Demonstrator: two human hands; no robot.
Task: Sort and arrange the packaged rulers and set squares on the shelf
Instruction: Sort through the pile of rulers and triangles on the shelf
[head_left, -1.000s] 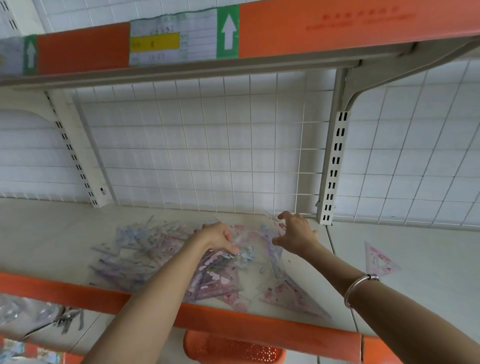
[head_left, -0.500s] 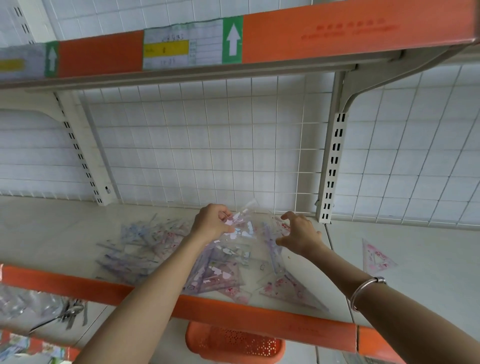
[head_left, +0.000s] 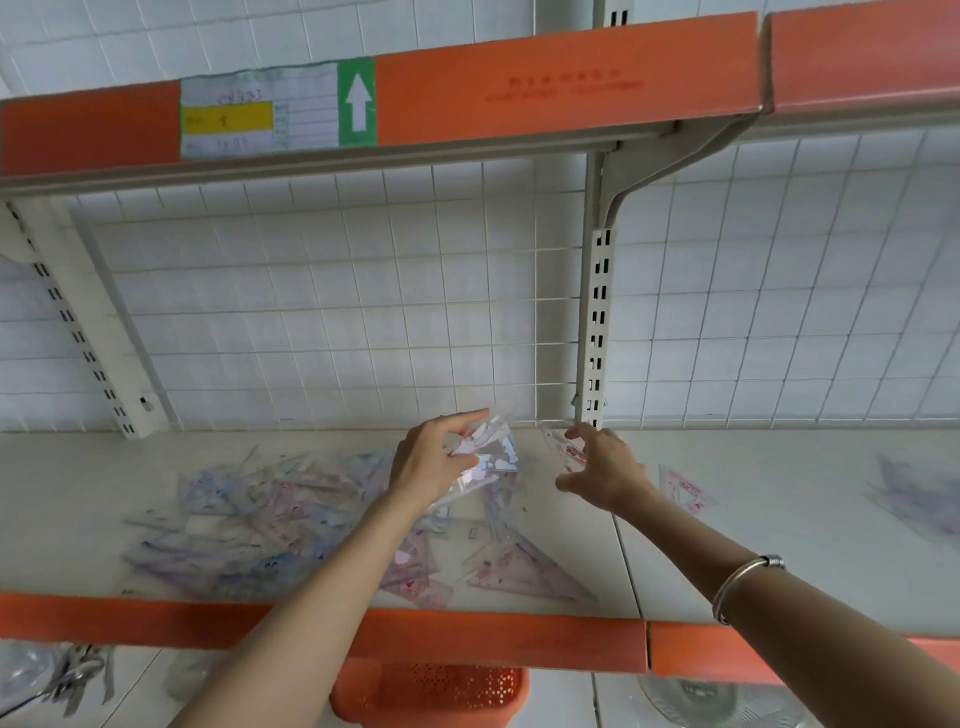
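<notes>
A loose pile of clear packaged rulers and set squares (head_left: 270, 525) lies spread over the cream shelf (head_left: 78, 483). My left hand (head_left: 431, 462) grips a small bundle of packaged set squares (head_left: 491, 452), lifted above the pile. To its right, my right hand (head_left: 602, 467) pinches a pink-printed set square (head_left: 563, 447) by its edge, held up near the back grid. A large set square (head_left: 524, 571) lies flat near the shelf's front edge. One more pink set square (head_left: 685, 488) lies alone just right of my right hand.
A wire grid back panel (head_left: 337, 322) and a slotted upright (head_left: 597, 332) stand behind the shelf. An upper shelf with an orange edge strip (head_left: 519, 88) hangs overhead. More packets (head_left: 914, 499) lie at far right. An orange basket (head_left: 431, 691) sits below.
My left hand has lifted a bundle of set squares off the pile and raised it toward the back. My right hand has picked up a pink set square and moved slightly right.
</notes>
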